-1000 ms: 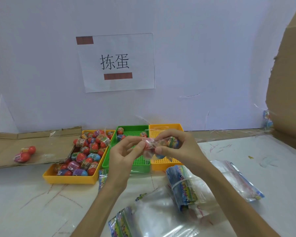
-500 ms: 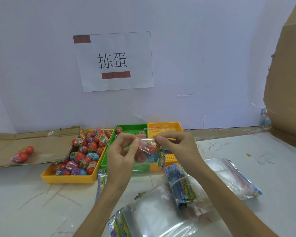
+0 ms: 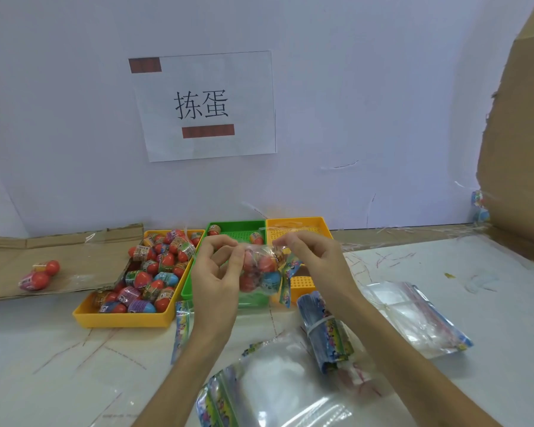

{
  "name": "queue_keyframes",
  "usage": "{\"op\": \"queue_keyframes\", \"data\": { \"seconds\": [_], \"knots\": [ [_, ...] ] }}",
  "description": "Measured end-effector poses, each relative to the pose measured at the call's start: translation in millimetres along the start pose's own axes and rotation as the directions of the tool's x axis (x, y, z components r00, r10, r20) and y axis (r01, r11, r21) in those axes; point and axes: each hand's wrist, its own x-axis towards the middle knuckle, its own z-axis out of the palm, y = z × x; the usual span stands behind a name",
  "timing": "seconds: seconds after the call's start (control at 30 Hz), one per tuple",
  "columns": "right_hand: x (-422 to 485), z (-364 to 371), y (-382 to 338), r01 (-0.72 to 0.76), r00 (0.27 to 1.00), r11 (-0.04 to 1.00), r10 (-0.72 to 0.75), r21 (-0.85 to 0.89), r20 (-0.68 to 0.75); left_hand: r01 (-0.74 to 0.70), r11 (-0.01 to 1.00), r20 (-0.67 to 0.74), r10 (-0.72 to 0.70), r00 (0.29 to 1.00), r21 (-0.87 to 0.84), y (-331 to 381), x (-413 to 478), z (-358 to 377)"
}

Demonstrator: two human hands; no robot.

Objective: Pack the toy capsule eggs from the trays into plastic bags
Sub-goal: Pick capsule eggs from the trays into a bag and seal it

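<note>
Head view. The left hand (image 3: 216, 278) and the right hand (image 3: 315, 263) are raised together above the table (image 3: 463, 272), in front of the trays. Between them hangs a small clear plastic bag (image 3: 261, 269) holding red and blue capsule eggs. Each hand pinches the bag's top edge between thumb and forefinger, the left at the left corner and the right at the right corner. The remaining fingers of both hands are loosely curled. Whether the bag's mouth is sealed cannot be told.

Behind the hands, three trays stand side by side, touching.
- Left yellow tray (image 3: 121, 320): heaped with loose capsule eggs (image 3: 158, 266) in red, blue and purple.
- Green tray (image 3: 238, 224): two eggs seen at its far end, the rest hidden by the hands.
- Right yellow tray (image 3: 299, 221): contents largely hidden by the right hand and the bag.

A filled bag of eggs (image 3: 39, 274) lies on flat cardboard (image 3: 59, 251) at far left. A rubber-banded bundle of empty bags (image 3: 327, 331) lies under the right forearm. Loose empty bags lie at near centre (image 3: 275, 386) and to the right (image 3: 413, 315). A paper sign (image 3: 204, 106) is fixed to the wall.
</note>
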Motion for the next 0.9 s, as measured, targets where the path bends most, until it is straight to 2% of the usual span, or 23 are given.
{"op": "queue_keyframes", "data": {
  "seconds": [0.13,0.33,0.53,0.67,0.9],
  "knots": [
    [-1.1,0.5,-1.9,0.049,0.997,0.997,-0.045,-0.055,0.067,-0.004,0.999,-0.002,0.004,1.000,0.037,-0.2,-4.7,3.7],
    [-2.3,5.3,-1.7,0.004,1.000,1.000,-0.004,-0.022,0.003,-0.006,0.999,0.052,0.004,0.999,0.042,1.1,-6.5,2.4],
    [-1.9,5.2,-2.4,-0.044,0.999,0.999,0.044,0.028,-0.011,0.098,0.989,0.070,-0.091,0.993,-0.112,4.1,-6.6,6.4],
    [-2.7,6.7,-1.9,-0.090,0.995,0.990,0.094,0.105,-0.032,0.197,0.947,0.103,-0.176,0.979,-0.254,7.3,-6.3,7.3],
    [-2.9,6.4,0.0,-0.134,0.986,0.975,0.149,0.180,-0.076,0.285,0.919,0.183,-0.242,0.953,-0.271,2.0,-2.9,3.6]
  ]
}}
